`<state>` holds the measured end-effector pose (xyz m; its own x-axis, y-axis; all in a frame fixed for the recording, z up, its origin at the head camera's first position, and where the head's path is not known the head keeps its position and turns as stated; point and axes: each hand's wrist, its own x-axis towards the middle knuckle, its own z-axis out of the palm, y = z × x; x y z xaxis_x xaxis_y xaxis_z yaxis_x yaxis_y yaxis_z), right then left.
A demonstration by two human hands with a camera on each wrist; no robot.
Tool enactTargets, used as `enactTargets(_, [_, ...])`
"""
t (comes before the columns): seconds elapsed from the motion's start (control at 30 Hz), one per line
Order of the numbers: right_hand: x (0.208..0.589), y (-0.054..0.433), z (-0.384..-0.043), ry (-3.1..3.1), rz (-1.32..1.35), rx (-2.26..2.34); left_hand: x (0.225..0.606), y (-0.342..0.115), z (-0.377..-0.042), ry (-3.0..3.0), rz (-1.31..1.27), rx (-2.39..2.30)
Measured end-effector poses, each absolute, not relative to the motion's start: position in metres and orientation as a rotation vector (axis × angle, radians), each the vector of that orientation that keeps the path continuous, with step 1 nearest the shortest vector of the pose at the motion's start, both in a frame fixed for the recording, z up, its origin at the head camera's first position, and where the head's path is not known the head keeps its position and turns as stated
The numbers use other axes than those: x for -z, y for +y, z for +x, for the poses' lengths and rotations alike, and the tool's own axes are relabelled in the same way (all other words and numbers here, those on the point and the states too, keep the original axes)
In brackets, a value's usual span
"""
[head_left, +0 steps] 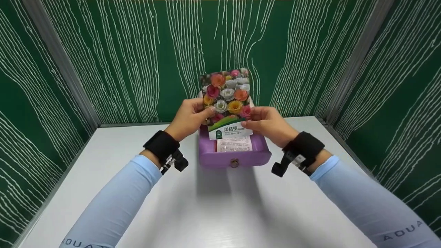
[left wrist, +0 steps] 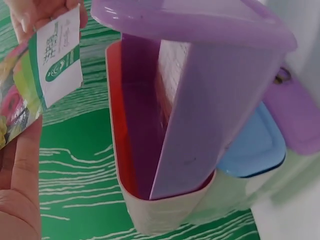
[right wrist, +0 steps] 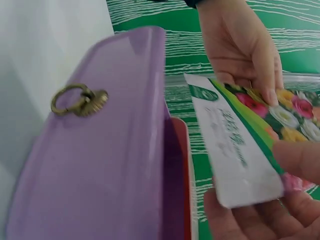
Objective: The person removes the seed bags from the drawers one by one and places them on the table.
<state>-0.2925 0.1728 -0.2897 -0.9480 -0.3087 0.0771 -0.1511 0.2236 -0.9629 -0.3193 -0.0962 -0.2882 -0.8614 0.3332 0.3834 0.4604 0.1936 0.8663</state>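
A seed packet (head_left: 227,94) with a photo of colourful flowers and a white label end is held up over a purple drawer (head_left: 213,159). My left hand (head_left: 188,117) pinches its left edge, thumb in front. On the packet's right side, the thumb and fingers of my right hand (head_left: 270,123) grip the lower edge. Inside the drawer lies a pale printed packet (head_left: 234,144), partly covered by the held one. A brass ring pull (right wrist: 80,100) hangs on the drawer's front. The right wrist view shows both hands on the packet, beside the drawer.
The drawer juts from a white and red cabinet (left wrist: 157,215), with a blue drawer (left wrist: 255,145) and another purple drawer (left wrist: 295,117) in the left wrist view. Under it is a white table (head_left: 165,206); a green wall (head_left: 137,51) with white lines stands behind.
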Motion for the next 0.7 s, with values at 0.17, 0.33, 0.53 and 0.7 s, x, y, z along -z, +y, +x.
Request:
enactTargets(0.17, [0.299,0.166,-0.292,2.274,-0.448,1.966,0.287,-0.091,-0.321,-2.333,-0.691,1.893])
enactTargets(0.33, [0.303,0.165,-0.291,2.302,-0.42,2.033,0.286,-0.086,-0.324,-2.325,-0.638,1.962])
enactTargets(0.53, [0.303,0.17,-0.293,2.344,-0.396,2.065,0.286,-0.085,-0.328,-2.257,-0.653,2.016])
enactTargets(0.7, [0.299,0.182,-0.295,2.277,-0.38,2.145,0.289,-0.092,-0.338,-2.192,-0.603,1.964])
